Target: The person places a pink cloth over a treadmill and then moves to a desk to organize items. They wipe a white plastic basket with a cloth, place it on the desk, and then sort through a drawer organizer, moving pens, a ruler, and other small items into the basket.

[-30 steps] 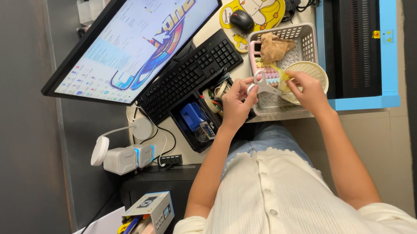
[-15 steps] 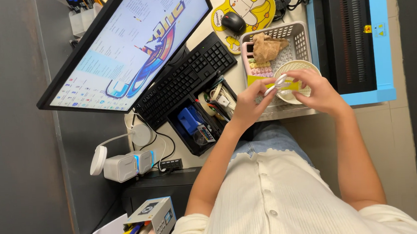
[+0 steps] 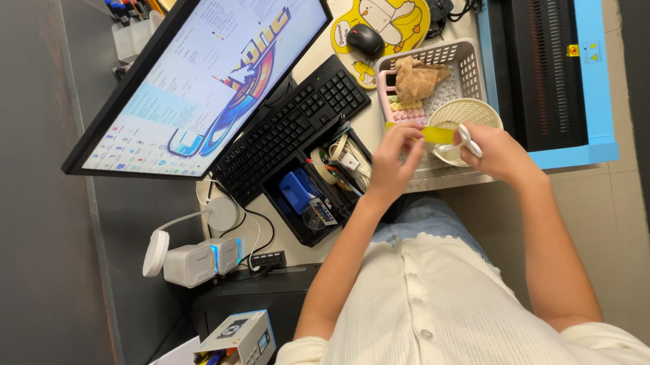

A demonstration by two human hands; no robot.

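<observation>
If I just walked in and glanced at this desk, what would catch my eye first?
Probably the big tilted monitor glowing on the left, above a black keyboard. Next, the left hand and right hand meeting over a small yellow piece beside a round cream basket. A yellow duck mouse pad brightens the top.

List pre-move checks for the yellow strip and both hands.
1. Left hand pinches yellow strip: ok.
2. Right hand grips white tool: ok.
3. Kind of white tool: cannot tell.
4. Right hand touches the strip's other end: cannot tell, the tool sits there.
5. Strip held above round bowl: ok.
6. Basket with brown wad apart from both hands: ok.
</observation>
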